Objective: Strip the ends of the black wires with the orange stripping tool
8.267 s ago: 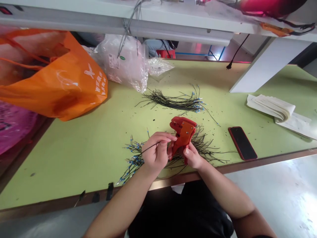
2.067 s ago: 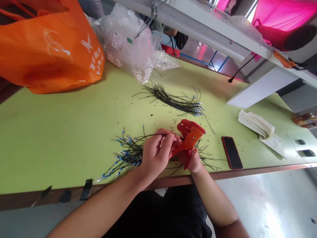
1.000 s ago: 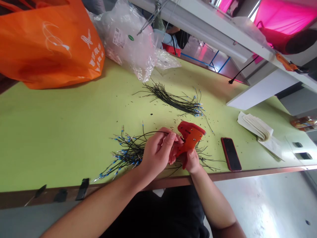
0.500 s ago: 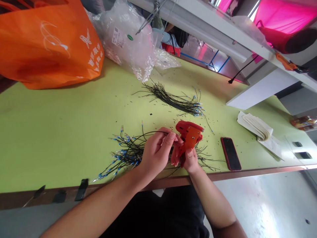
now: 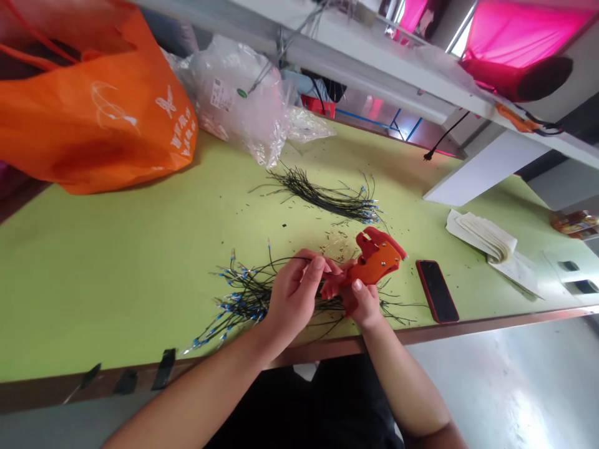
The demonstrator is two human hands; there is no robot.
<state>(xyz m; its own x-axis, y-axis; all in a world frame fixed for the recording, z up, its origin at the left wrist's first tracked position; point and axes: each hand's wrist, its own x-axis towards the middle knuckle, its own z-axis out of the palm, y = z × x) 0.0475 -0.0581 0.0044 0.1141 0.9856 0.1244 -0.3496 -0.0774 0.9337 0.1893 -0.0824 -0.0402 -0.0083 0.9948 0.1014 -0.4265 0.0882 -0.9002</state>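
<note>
My left hand (image 5: 298,284) is closed in a pinch on a thin black wire (image 5: 286,258), which trails off to the left. In my right hand (image 5: 366,304) is a red and orange wire stripper (image 5: 377,259), fingers wrapped round its handles and its head tilted up and to the right. The fingertips of both hands are close together. Beneath them lies a bundle of black wires (image 5: 248,298) with blue terminals at the left ends. A second wire bundle (image 5: 322,196) rests farther back, its blue ends toward the right. Small scraps (image 5: 337,244) litter the table behind my hands.
An orange bag (image 5: 140,137) and clear plastic bags (image 5: 243,100) stand at the back left. To the right lie a phone (image 5: 437,290) and folded papers (image 5: 486,240). A white shelf panel (image 5: 482,165) rises from the green table (image 5: 116,268). A black plug (image 5: 428,155) hangs behind.
The wire stripper has turned and shifted right, away from the wire's end and my left fingers. My left hand stays almost in place with the wire. The camera view has tilted slightly.
</note>
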